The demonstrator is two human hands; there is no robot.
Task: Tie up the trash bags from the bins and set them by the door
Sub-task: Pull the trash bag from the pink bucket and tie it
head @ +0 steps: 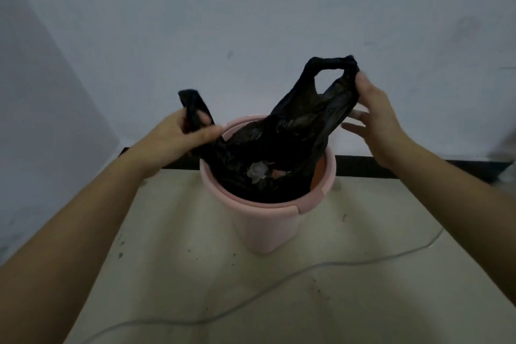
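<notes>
A person's two bare hands hold up the handles of a black trash bag (293,131) that sits inside a pink bin (268,232) on a pale, speckled floor (167,260), seen from the head camera. The left hand (181,134) is curled around the bag's left handle (192,103), thumb and fingers closed on the bunched plastic just beyond the bin's far-left rim, with the end of the loop sticking up above the fist. The right hand (377,120) pinches the right handle (332,64) between thumb and fingers, the thumb pressed on the plastic near the top of the loop while the fingers reach under it fairly straight. This handle is raised higher than the other, above and to the right of the bin. The bag's body is down in the bin with its mouth open, and a crumpled whitish scrap (258,172), a small reddish piece beside it, shows among the rubbish within. On the bin's right side the plastic is pulled away from the rim, baring the inner wall. The bin stands close to a grey-white wall (251,8) edged by a dark baseboard (391,163). A thin pale cable (279,282) snakes across the floor in front of the bin, apart from it.
</notes>
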